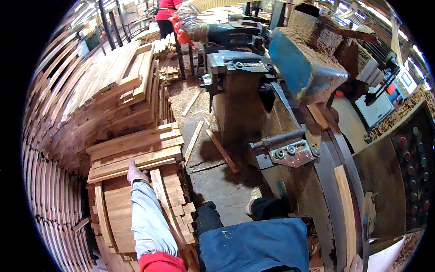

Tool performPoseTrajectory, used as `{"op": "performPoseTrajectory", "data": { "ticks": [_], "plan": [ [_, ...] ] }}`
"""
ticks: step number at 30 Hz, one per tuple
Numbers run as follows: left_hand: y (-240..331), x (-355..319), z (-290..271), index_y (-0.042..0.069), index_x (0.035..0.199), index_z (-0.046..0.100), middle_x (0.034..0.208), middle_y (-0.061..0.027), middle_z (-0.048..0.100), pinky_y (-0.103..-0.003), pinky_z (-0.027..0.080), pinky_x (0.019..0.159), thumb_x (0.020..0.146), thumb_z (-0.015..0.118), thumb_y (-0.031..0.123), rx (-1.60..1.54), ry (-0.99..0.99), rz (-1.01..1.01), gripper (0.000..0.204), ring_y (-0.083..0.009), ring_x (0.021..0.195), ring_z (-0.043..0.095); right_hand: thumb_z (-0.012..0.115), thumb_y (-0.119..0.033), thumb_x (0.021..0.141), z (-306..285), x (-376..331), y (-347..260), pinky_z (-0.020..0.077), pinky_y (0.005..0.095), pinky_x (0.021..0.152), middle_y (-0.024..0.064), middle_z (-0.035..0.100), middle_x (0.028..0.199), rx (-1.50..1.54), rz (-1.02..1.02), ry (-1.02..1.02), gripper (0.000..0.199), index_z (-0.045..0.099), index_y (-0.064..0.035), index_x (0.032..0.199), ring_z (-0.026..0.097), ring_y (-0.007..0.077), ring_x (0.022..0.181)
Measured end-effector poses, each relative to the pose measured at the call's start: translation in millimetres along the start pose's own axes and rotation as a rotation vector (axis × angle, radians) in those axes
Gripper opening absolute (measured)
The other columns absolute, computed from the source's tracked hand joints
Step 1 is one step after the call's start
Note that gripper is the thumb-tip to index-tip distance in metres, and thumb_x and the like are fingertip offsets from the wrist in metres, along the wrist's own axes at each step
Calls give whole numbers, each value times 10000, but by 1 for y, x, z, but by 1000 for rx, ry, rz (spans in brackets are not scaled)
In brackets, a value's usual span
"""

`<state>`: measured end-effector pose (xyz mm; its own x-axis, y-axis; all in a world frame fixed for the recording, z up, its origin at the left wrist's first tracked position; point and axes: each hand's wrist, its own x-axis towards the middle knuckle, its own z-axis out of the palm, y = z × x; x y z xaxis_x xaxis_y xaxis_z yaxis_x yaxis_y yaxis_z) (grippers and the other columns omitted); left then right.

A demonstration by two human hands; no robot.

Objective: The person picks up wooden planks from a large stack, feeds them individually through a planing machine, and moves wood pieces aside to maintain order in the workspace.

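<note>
The sawdust-covered floor (217, 181) carries tall stacks of wooden slats (131, 149) along its left edge. Loose wood strips (222, 151) lie scattered on its middle, beside the base of the woodworking machine (253, 104).

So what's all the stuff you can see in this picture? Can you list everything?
Stacked wooden slats: many, light brown, piled at the left, reaching far back.
Curved wooden strips: many, pale brown, lower left edge.
Loose slats on the floor: a few, brown, between the stack and the machine.
Woodworking machine: one, grey and brown, centre, dusted with sawdust.
Blue machine cover: one, blue, upper centre, sawdust on top.
Wooden strip on the machine: one, light brown, lower right.
Control panel: one, dark with coloured buttons, right edge.
Other person: one, red top, far back.
Left hand: one, reaching to the stacked slats.
Right hand: one, at the bottom edge by the strip, mostly cut off.
</note>
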<state>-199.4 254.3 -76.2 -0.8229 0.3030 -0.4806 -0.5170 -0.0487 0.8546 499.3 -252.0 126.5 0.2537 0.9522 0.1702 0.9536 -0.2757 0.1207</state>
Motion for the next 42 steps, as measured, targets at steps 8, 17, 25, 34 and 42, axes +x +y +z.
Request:
{"op": "performPoseTrajectory", "data": {
  "ticks": [8,17,25,34,42],
  "plan": [
    [10,-95,-88,36,1221,604,1010,-81,670,-388,590,708,833,805,394,14,-303,75,564,-220,851,673,616,40,787,38,205,-42,372,466,1097,238,547,1358,282,-391,234,581,551,17,1365,508,413,1255],
    [-10,-368,-54,-67,988,674,867,-149,707,-396,528,705,842,740,563,315,-851,95,650,-194,777,643,807,-152,692,-19,251,-194,449,454,1043,229,587,1339,538,-649,255,749,548,-43,1386,535,392,1253],
    [-46,-447,-20,41,1392,473,1046,-85,645,-327,578,726,1001,627,230,138,-1574,-392,460,-200,903,667,732,-106,694,-17,105,-57,480,420,915,195,603,1147,372,-3,-50,851,433,-15,1485,595,356,1034],
    [-4,-160,-5,171,815,447,684,69,351,-233,268,496,995,617,188,-289,-922,-255,248,-60,564,318,683,-64,796,8,87,-22,423,467,1001,227,580,1245,217,200,212,748,423,-15,1496,545,409,1126],
    [15,-70,-49,118,946,557,822,-42,547,-350,447,605,965,626,275,-72,-364,-158,173,-189,745,532,523,-239,1031,83,267,-71,438,331,956,110,441,1482,1013,197,552,505,419,-45,1486,495,243,1225]
  ]
}}
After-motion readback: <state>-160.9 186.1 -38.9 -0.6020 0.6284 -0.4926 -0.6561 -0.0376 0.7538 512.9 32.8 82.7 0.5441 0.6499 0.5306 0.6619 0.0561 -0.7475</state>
